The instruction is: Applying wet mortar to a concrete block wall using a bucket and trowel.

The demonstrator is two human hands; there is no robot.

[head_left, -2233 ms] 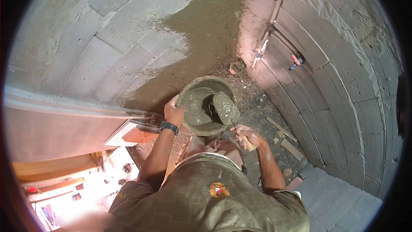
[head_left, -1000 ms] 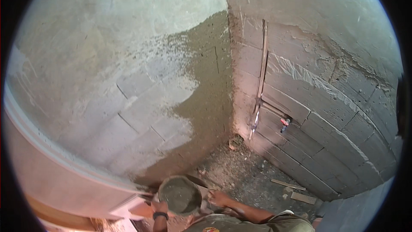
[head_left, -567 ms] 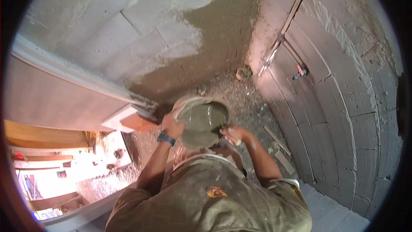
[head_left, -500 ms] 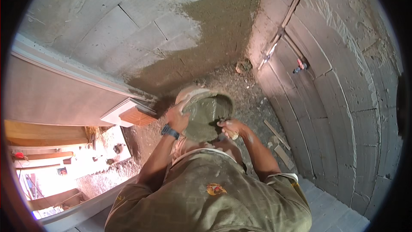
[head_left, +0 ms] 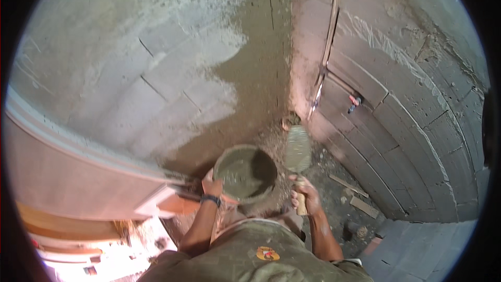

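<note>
My left hand (head_left: 210, 186) is closed on the left rim of a round bucket (head_left: 244, 173) holding wet grey-green mortar, held low in front of my body. My right hand (head_left: 305, 196) grips the pale wooden handle of a trowel (head_left: 297, 149), whose broad blade, coated in wet mortar and slightly blurred, points up beside the bucket's right side, outside it. Beyond them the block wall (head_left: 177, 73) carries a dark band of wet render running down to the corner and along its bottom.
The right-hand block wall (head_left: 402, 141) has chased channels with a pipe (head_left: 329, 42) and a red-and-blue valve fitting (head_left: 355, 102). Rubble and wood offcuts (head_left: 364, 207) lie on the floor (head_left: 334, 219). At lower left are a ledge (head_left: 78, 167) and a bright opening.
The trowel has come out of the bucket and risen to its right with my right hand. My left hand still holds the bucket. The view has tilted up since half a second ago.
</note>
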